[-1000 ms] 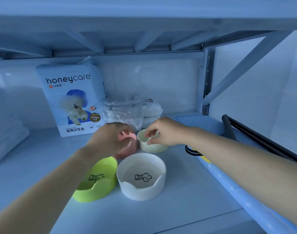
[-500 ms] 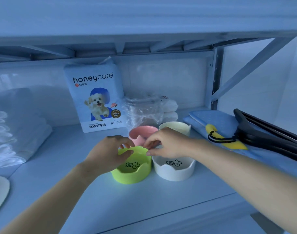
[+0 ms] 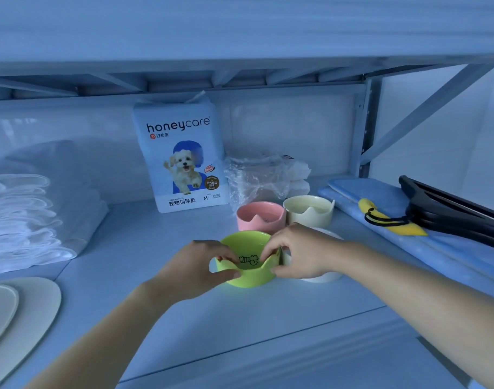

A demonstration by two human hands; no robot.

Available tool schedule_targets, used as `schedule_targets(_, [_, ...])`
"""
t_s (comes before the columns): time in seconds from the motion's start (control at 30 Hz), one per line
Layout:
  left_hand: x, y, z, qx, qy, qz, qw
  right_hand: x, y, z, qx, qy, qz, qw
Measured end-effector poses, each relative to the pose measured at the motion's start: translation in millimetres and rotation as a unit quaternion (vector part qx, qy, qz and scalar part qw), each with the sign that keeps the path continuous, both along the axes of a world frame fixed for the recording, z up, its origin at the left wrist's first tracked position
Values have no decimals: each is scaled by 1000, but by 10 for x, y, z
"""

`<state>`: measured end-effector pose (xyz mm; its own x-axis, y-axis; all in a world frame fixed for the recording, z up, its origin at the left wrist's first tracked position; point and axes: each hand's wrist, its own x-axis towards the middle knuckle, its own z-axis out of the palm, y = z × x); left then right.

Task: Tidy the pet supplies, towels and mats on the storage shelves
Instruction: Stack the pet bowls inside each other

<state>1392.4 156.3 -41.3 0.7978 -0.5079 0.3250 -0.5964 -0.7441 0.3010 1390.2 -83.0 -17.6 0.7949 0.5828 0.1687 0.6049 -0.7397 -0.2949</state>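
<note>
While both hands hold its notched near rim, the green bowl [image 3: 251,277] sits at the front middle of the shelf [image 3: 156,248]; cannot tell whether its base is fully down. Cartoon print visible on the inside wall.

Left hand [image 3: 195,269]: thumb and fingers curled, pinching the rim's left side.
Right hand [image 3: 302,254]: fingers curled over the rim's right side, pinching it.

White bowl [image 3: 321,277]: just beside the green bowl on the right, mostly hidden under the right hand.
Pink bowl [image 3: 261,216]: directly behind the green one, upright.
Cream bowl [image 3: 309,210]: touching or nearly touching the pink bowl on its right.

Behind the bowls: crumpled clear plastic bag [image 3: 254,178] holding white folded items. Left of it, a "honeycare" training-pad pack [image 3: 184,161] stands upright against the back wall.

Far left: stack of white folded towels [image 3: 29,214]; in front of them, pale flat mats [image 3: 24,313] at the shelf edge.
Far right: blue mat [image 3: 380,197] lying flat, with black hangers [image 3: 450,211] and a yellow tool [image 3: 392,220] on top.
</note>
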Motion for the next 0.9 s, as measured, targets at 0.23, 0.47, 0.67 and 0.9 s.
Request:
schedule_targets(0.23, [56, 43, 43, 23, -55, 9, 998, 100, 44, -52, 43, -75, 17, 996])
schedule_targets(0.47, [116, -35, 346, -37, -184, 24, 982, 346, -66, 222, 133, -188, 48, 972])
schedule_targets(0.67, [348, -343, 486, -38, -275, 23, 960, 681, -308, 417, 152, -236, 58, 958])
schedule_targets(0.9, [690, -673, 349, -112, -242, 49, 962, 1005, -577, 319, 171, -260, 57, 949])
